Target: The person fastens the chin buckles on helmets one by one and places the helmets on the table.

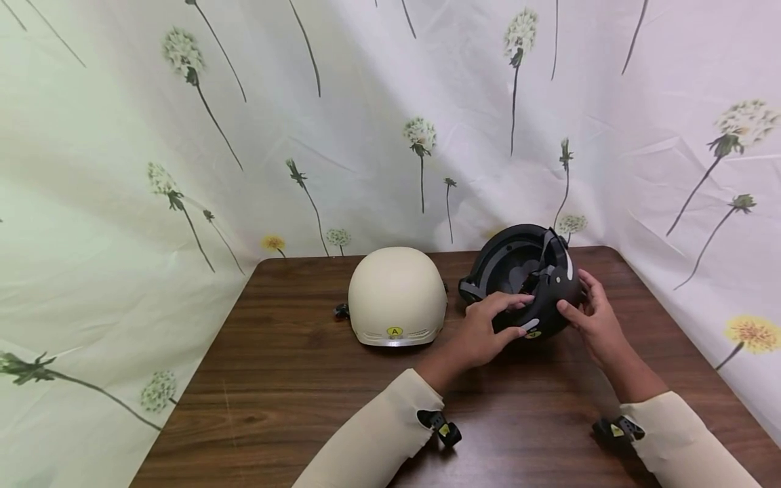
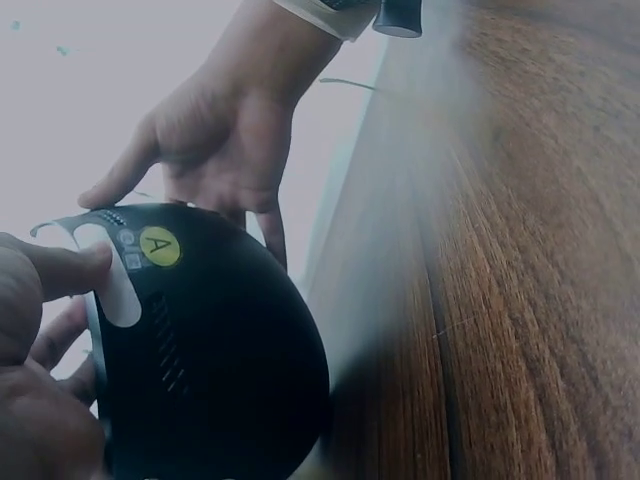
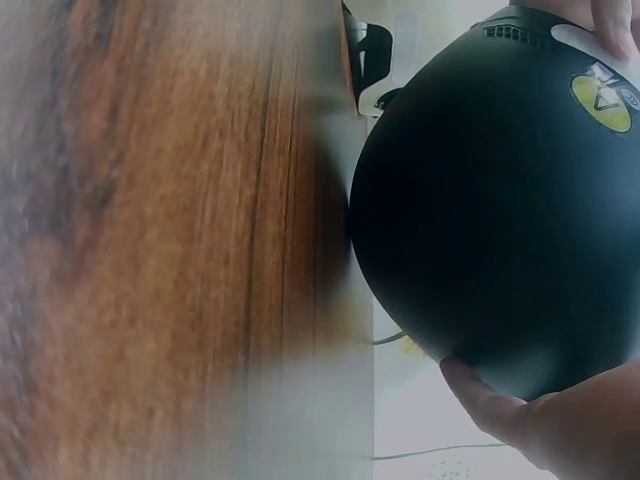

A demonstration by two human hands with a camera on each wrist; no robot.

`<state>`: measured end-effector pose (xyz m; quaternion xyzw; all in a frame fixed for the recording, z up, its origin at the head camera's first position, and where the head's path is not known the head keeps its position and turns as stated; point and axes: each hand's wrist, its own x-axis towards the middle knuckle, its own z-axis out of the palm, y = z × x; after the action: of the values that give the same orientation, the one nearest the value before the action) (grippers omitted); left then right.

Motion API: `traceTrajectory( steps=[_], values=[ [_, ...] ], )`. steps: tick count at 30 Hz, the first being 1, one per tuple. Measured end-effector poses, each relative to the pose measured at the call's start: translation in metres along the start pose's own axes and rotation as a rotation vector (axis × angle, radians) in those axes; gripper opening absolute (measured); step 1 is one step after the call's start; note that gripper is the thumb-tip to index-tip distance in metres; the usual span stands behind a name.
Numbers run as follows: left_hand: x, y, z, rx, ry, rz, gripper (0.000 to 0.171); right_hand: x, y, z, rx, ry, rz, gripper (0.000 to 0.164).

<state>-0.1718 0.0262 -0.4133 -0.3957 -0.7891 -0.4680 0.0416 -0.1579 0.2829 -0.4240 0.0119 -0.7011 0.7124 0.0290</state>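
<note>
A black helmet (image 1: pixel 561 293) is tipped on its side at the right of the table, its open padded inside facing up and back to the left. My left hand (image 1: pixel 482 333) grips its rim, thumb outside on a pale strip near the yellow sticker (image 2: pixel 160 246), fingers reaching inside. On the right side of the shell (image 3: pixel 480 230), my right hand (image 1: pixel 603 329) holds the helmet between thumb and fingers. Straps (image 1: pixel 548 254) lie partly in the shell, and the left fingertips are partly hidden there. Left of it, a cream helmet (image 1: pixel 396 295) sits dome up, untouched.
The dark wooden table (image 1: pixel 293 386) ends at the back against a white curtain (image 1: pixel 366 135) printed with dandelions, which also hangs along both sides. A small black piece (image 1: pixel 342 312) sticks out from the cream helmet's left side. Each wrist wears a black strapped device (image 1: pixel 450 434).
</note>
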Motion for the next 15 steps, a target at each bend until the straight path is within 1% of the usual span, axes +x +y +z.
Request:
traceTrajectory(
  steps=[5, 7, 10, 12, 15],
  values=[
    [0.001, 0.0, 0.0, 0.02, -0.015, 0.004, 0.053, -0.001, 0.006, 0.0, 0.036, 0.0, -0.039, 0.091],
    [0.001, 0.0, 0.0, 0.019, -0.025, 0.006, 0.054, -0.002, 0.01, 0.0, 0.075, -0.005, -0.046, 0.092],
    [0.0, -0.003, 0.0, 0.0, -0.037, 0.001, 0.056, -0.003, 0.015, 0.0, 0.148, -0.027, -0.033, 0.093],
    [0.0, -0.005, 0.0, -0.026, -0.041, -0.002, 0.058, -0.003, 0.018, 0.0, 0.196, -0.043, -0.02, 0.09],
    [0.001, -0.008, 0.001, -0.05, -0.037, 0.009, 0.06, -0.002, 0.023, 0.002, 0.243, -0.055, -0.014, 0.078]
  ],
)
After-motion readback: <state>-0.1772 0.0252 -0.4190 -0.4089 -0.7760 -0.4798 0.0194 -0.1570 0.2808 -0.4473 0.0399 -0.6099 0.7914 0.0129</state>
